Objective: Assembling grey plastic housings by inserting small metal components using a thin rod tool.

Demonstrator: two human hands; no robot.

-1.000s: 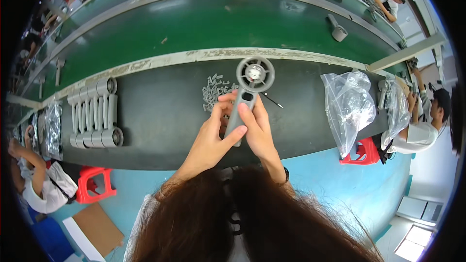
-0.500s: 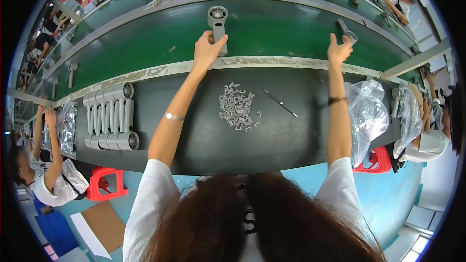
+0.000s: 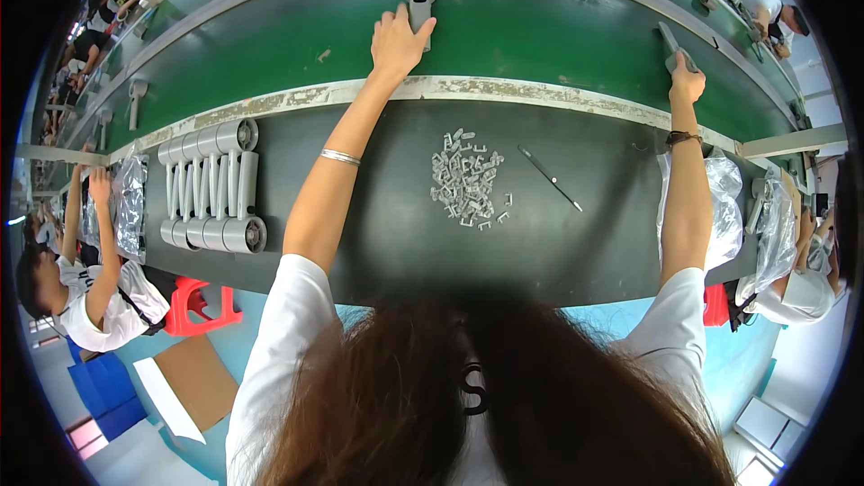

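Upper centre of frame: grey plastic handheld fan with round spoked head is lying on the green conveyor belt, just ahead of the left hand, which is overlapping its lower handle. Long axis is running nearly top to bottom; head is pointing to the top edge, handle back at the hand. Left hand is the nearer one; its thumb and fingers are standing apart either side of the handle, contact unclear. Upper right: right hand is curling at the wide near end of a second grey plastic fan, whose handle is pointing to the upper left, long axis slanting; cannot tell how firmly it is gripping. Lower down, a pile of small pale plastic clips and a thin black pen-like tool are lying mid-frame on the dark table, between the forearms.
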